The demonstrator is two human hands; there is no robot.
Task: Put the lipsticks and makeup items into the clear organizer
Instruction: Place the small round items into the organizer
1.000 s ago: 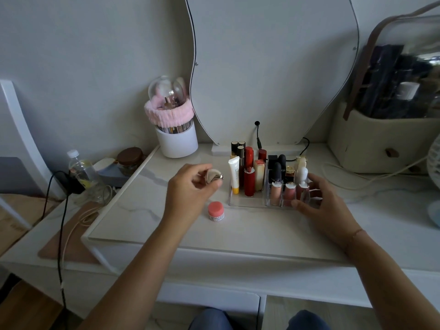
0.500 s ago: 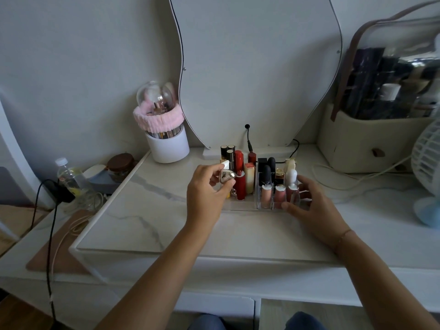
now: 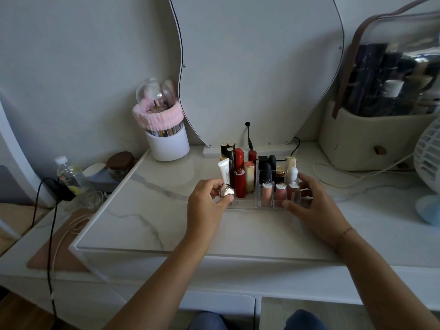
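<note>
A clear organizer (image 3: pixel 250 206) stands on the marble dresser top (image 3: pixel 154 220) in front of the mirror. Upright in it are a white tube (image 3: pixel 224 171), red lipsticks (image 3: pixel 240 184), black lipsticks (image 3: pixel 266 173) and pink gloss tubes (image 3: pixel 266 195). My left hand (image 3: pixel 206 206) pinches a small silvery round compact (image 3: pixel 227 192) right at the organizer's front left corner. Around the organizer's right end sits my right hand (image 3: pixel 312 206), thumb at the front and fingers along the side. No loose makeup shows on the top; my left hand hides the spot beneath it.
A white brush holder with a pink headband (image 3: pixel 166 144) stands back left, and a beige bag (image 3: pixel 371 139) and a white fan (image 3: pixel 428 163) are at the right. A pale cord (image 3: pixel 357 179) trails behind the organizer. A water bottle (image 3: pixel 69 175) and black cable (image 3: pixel 50 234) are left of the top.
My left hand carried the silvery compact right, up to the organizer's front left corner. The pink-lidded jar seen earlier is out of sight. My right hand stayed on the organizer.
</note>
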